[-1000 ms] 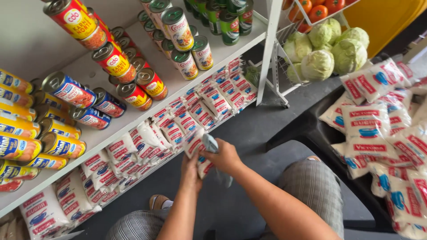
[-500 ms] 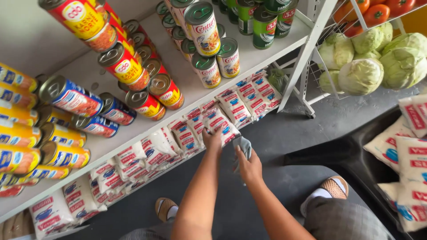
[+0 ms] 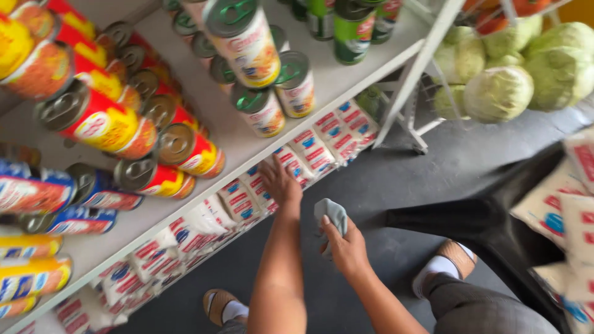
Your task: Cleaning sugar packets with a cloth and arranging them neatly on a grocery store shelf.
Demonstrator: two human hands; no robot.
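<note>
Reaching under the white shelf (image 3: 247, 148), the left hand (image 3: 279, 180) lies with its fingers spread and open on the row of white packets with red and blue print (image 3: 291, 167) that stand packed together on the lower shelf level; it rests on the tops of the packets and does not close around any of them. Just beside it, lower and to the right in the view, the right hand (image 3: 346, 246) is closed on a small grey cloth (image 3: 332, 214), bunched between thumb and fingers, with most of the cloth sticking out above the fist; the cloth hangs in the air over the dark grey floor (image 3: 396, 179), near the packets but apart from them. On top of the white shelf lie and stand many tins: red and yellow cans (image 3: 117, 127) on their sides, blue cans (image 3: 37, 192) further left, yellow ones (image 3: 31, 278) at the lower left edge, and upright pale cans with green lids (image 3: 263, 108) nearer the middle. To the right, a white wire rack (image 3: 427, 62) holds pale green cabbages (image 3: 498, 93). A dark bin (image 3: 495, 216) at the right edge contains more white packets (image 3: 557, 210). The person's sandalled feet (image 3: 455, 260) rest on the floor below both arms.
</note>
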